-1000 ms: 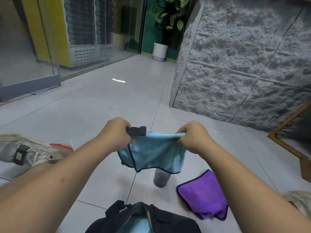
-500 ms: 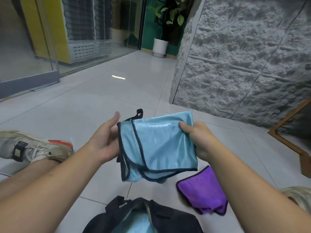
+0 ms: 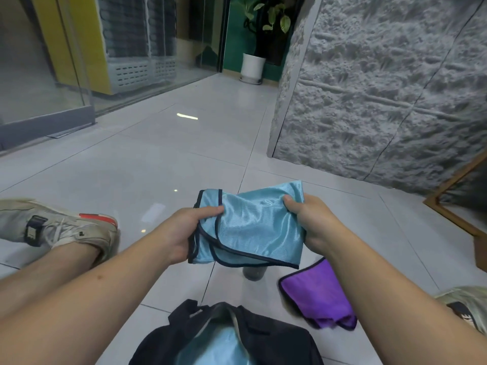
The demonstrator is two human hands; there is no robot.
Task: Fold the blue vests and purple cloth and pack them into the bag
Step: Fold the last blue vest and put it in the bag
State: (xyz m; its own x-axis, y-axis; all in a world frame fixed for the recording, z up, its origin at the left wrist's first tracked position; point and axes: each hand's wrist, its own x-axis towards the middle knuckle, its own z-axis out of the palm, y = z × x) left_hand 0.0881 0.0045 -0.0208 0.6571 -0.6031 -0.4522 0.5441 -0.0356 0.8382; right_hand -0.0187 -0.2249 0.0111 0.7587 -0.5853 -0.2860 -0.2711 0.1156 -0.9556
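Observation:
A folded light blue vest [image 3: 253, 227] with dark trim hangs in the air above the floor between both hands. My left hand [image 3: 189, 233] grips its left edge, thumb on top. My right hand [image 3: 311, 222] pinches its upper right corner. Below, at the bottom edge of the view, a black bag [image 3: 276, 341] lies open with another blue vest [image 3: 210, 349] inside. A purple cloth [image 3: 316, 293] with dark trim lies crumpled on the tiles right of the bag, partly behind my right forearm.
A dark cylindrical object [image 3: 254, 272] stands on the floor under the held vest. My left shoe [image 3: 60, 227] rests on the tiles at left. A rough grey wall [image 3: 382, 88] rises at right, with a wooden frame [image 3: 453, 206] beside it. A potted plant [image 3: 253, 64] stands far back.
The vest went from bunched between two fists to a flat folded rectangle. My left hand opened, then closed again on the vest's left edge. Both hands are slightly lower.

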